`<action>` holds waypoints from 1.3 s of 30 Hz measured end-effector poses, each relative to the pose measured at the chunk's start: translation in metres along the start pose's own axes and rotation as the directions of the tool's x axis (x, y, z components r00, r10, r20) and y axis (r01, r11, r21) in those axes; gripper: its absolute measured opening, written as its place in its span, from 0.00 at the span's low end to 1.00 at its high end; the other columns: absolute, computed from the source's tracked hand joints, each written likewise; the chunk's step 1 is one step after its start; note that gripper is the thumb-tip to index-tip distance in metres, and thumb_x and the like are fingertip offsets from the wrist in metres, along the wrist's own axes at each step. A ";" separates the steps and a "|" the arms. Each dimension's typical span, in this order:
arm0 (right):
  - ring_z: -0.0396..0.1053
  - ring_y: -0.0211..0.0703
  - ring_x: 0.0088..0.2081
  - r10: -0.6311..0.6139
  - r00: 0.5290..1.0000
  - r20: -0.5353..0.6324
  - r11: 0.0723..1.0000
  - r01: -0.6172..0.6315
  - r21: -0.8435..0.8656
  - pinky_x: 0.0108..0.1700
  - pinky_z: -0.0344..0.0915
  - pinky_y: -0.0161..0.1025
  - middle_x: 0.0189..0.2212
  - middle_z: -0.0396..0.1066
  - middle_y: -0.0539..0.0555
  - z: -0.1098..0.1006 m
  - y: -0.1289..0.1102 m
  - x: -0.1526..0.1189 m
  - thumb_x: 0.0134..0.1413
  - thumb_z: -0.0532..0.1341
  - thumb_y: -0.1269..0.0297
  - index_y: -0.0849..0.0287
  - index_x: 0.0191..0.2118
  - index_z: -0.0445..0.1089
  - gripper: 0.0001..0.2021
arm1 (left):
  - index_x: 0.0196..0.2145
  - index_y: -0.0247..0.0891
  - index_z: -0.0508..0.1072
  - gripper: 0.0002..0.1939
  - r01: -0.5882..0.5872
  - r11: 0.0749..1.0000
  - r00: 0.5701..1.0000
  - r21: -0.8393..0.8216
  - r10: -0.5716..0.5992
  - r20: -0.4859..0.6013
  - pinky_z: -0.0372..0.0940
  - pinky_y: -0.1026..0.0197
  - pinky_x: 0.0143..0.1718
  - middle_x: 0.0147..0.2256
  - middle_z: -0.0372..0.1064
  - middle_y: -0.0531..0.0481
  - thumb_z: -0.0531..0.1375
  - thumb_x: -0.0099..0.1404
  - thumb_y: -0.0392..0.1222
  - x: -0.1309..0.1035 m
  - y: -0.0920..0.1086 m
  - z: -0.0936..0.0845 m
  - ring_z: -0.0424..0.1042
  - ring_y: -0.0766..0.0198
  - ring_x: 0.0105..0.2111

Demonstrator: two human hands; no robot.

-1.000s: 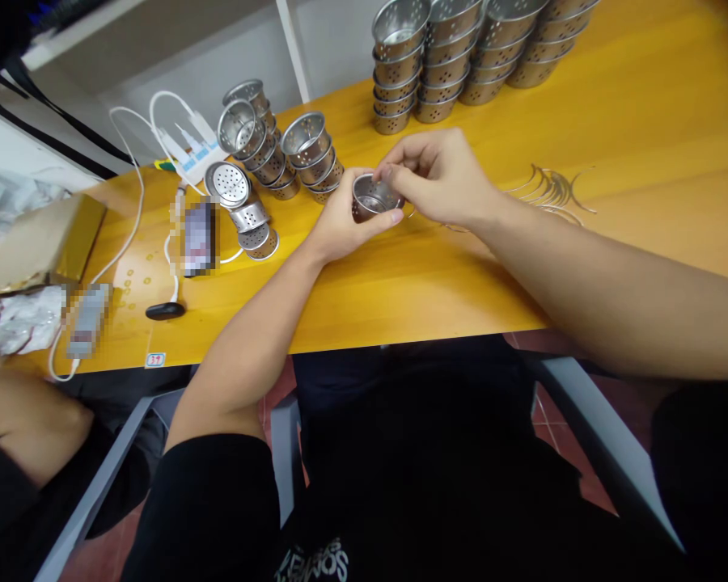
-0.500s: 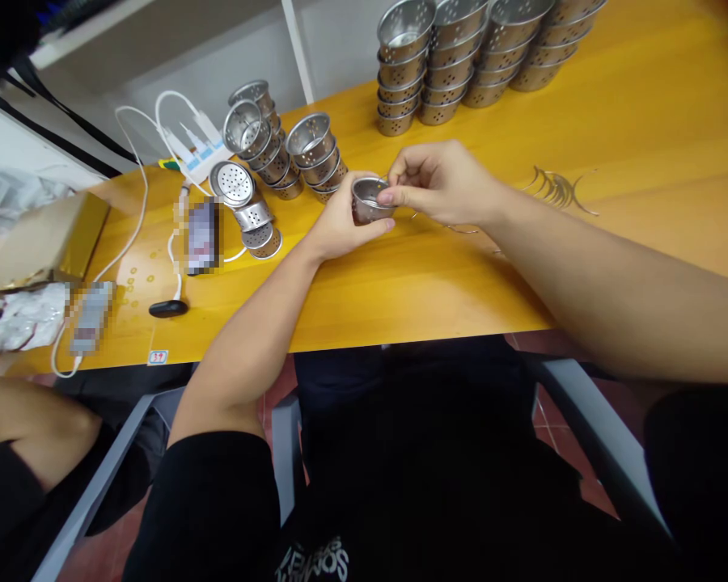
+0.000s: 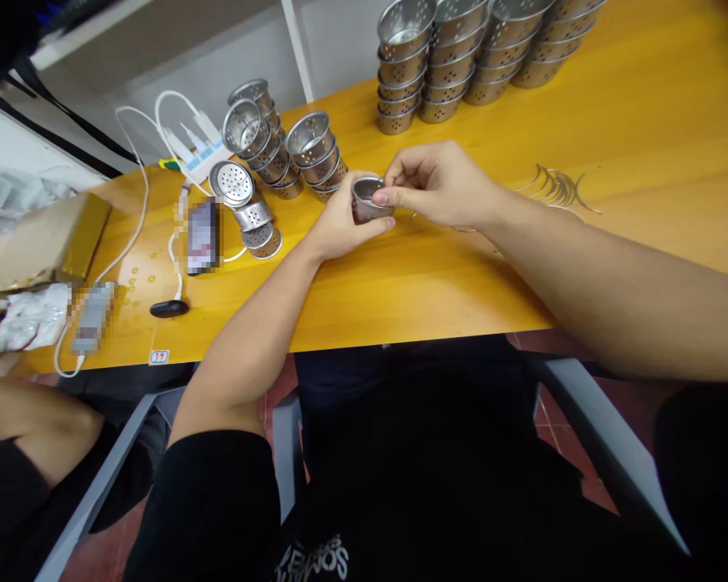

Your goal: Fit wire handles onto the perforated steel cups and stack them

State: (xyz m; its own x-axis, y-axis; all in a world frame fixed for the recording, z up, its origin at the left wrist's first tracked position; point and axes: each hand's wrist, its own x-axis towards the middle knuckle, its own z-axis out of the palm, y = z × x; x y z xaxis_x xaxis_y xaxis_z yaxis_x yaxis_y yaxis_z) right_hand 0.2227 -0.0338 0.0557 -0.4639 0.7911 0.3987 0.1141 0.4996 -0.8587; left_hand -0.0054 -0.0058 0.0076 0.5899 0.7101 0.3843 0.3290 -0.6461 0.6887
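My left hand is wrapped around a small metal strainer cup, its open top facing up. At the cup's rim, my right hand has thumb and forefinger pinched together. Whatever lies between those fingertips is too small to tell. A thin piece of bent wire lies on the table under my right wrist. Farther right, several curved wires lie in a loose bunch beyond my right forearm. Just behind my left hand stands a short stack of perforated metal cups.
Tall stacks of perforated cups stand at the back. More cups lie tipped at left, near a phone, a power strip and white cables. A cardboard box sits far left. Another person's arm shows at lower left.
My right hand has shifted very slightly left at the cup's rim. My left hand and the cup stay in place.
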 end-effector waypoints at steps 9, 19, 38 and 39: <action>0.62 0.39 0.26 -0.160 0.983 -0.094 0.959 0.132 -0.252 0.27 0.57 0.41 0.30 0.72 0.53 -0.013 0.007 -0.001 0.69 0.70 0.41 0.54 0.45 0.77 0.20 | 0.62 0.42 0.57 0.40 0.018 1.000 0.998 0.003 -0.018 -0.062 0.66 0.43 0.68 0.57 0.68 0.44 0.69 0.65 0.64 0.000 -0.001 -0.002 0.74 0.54 0.57; 0.73 0.52 0.47 -0.282 0.958 0.049 0.893 0.281 -0.352 0.41 0.72 0.47 0.50 0.73 0.59 -0.017 -0.003 -0.004 0.68 0.66 0.60 0.50 0.45 0.80 0.06 | 0.66 0.45 0.54 0.45 -0.034 0.999 0.992 0.028 0.037 -0.119 0.65 0.42 0.70 0.61 0.65 0.42 0.67 0.64 0.69 0.002 -0.007 -0.005 0.72 0.50 0.62; 0.70 0.58 0.49 -0.004 0.999 -0.051 0.999 0.002 -0.033 0.54 0.71 0.56 0.45 0.75 0.56 -0.013 -0.016 -0.010 0.52 0.78 0.42 0.41 0.58 0.78 0.29 | 0.69 0.52 0.48 0.45 -0.086 0.990 0.983 0.107 0.102 -0.152 0.69 0.44 0.69 0.63 0.63 0.42 0.58 0.66 0.76 -0.004 0.026 -0.016 0.72 0.48 0.64; 0.70 0.58 0.48 -0.009 0.998 -0.069 1.000 0.008 -0.016 0.53 0.71 0.56 0.43 0.75 0.57 -0.014 -0.015 -0.010 0.52 0.78 0.41 0.42 0.59 0.77 0.30 | 0.69 0.53 0.48 0.45 -0.087 0.989 0.979 0.122 0.107 -0.171 0.69 0.44 0.69 0.63 0.62 0.43 0.57 0.66 0.77 -0.004 0.030 -0.018 0.72 0.48 0.64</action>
State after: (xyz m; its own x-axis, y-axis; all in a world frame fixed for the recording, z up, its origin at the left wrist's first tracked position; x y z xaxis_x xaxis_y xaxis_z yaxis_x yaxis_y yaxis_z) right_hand 0.2375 -0.0443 0.0692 -0.4034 0.8088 0.4280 0.1244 0.5118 -0.8500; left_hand -0.0115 -0.0230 0.0381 0.4868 0.6741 0.5555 0.3638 -0.7347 0.5726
